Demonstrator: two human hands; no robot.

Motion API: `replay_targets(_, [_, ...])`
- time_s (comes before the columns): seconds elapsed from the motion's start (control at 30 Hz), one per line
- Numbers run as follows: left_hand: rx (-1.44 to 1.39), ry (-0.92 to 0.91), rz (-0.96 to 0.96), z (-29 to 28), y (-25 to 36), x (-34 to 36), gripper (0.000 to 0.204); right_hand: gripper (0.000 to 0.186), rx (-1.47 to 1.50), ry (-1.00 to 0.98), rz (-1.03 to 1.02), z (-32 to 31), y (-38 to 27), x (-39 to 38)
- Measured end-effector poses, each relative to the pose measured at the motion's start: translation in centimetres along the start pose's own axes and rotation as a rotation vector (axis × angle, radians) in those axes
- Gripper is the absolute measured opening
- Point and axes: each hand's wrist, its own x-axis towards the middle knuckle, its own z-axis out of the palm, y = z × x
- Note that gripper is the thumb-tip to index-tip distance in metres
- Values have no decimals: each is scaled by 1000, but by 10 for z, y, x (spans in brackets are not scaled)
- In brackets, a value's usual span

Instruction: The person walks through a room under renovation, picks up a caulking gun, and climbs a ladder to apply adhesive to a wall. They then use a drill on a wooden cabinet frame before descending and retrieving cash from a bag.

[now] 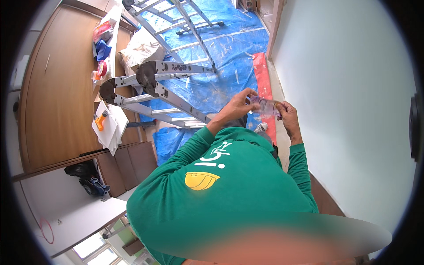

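Note:
My left hand (239, 107) and my right hand (289, 117) are raised in front of my body, near the pale wall. Between them is a small, thin, purplish, creased piece (266, 106), like a soft packet or a slip; its exact kind I cannot make out. The fingers of my right hand pinch its right end. Thumb and fingers of my left hand close on its left end. Both arms are in green sleeves. Below the held piece, a shoe (261, 127) shows beside a red strip (263, 79) on the floor.
Aluminium ladders (181, 68) stand ahead and to the left on a blue tarp (234, 53). A pale wall (344, 88) rises close on the right. At left, a ledge holds an orange-handled tool (100, 120), white sheets (115, 128) and a tape roll (102, 67). A whitish sack (143, 48) lies nearby.

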Motion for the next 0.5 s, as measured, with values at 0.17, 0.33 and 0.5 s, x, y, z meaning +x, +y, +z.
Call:
replay_targets(0.17, [438,-185,294,15,8,54,55,15,-586,-207,-274,-19,-47,36])
replay_targets(0.33, [-433,-287,-50,-8,-85,211,20,12,-860,66,-723,-45,-149,77])
replay_targets(0.5, [-621,384,-292,-36,-226,319,18,16,-929,575,-926,-87,-333,6])
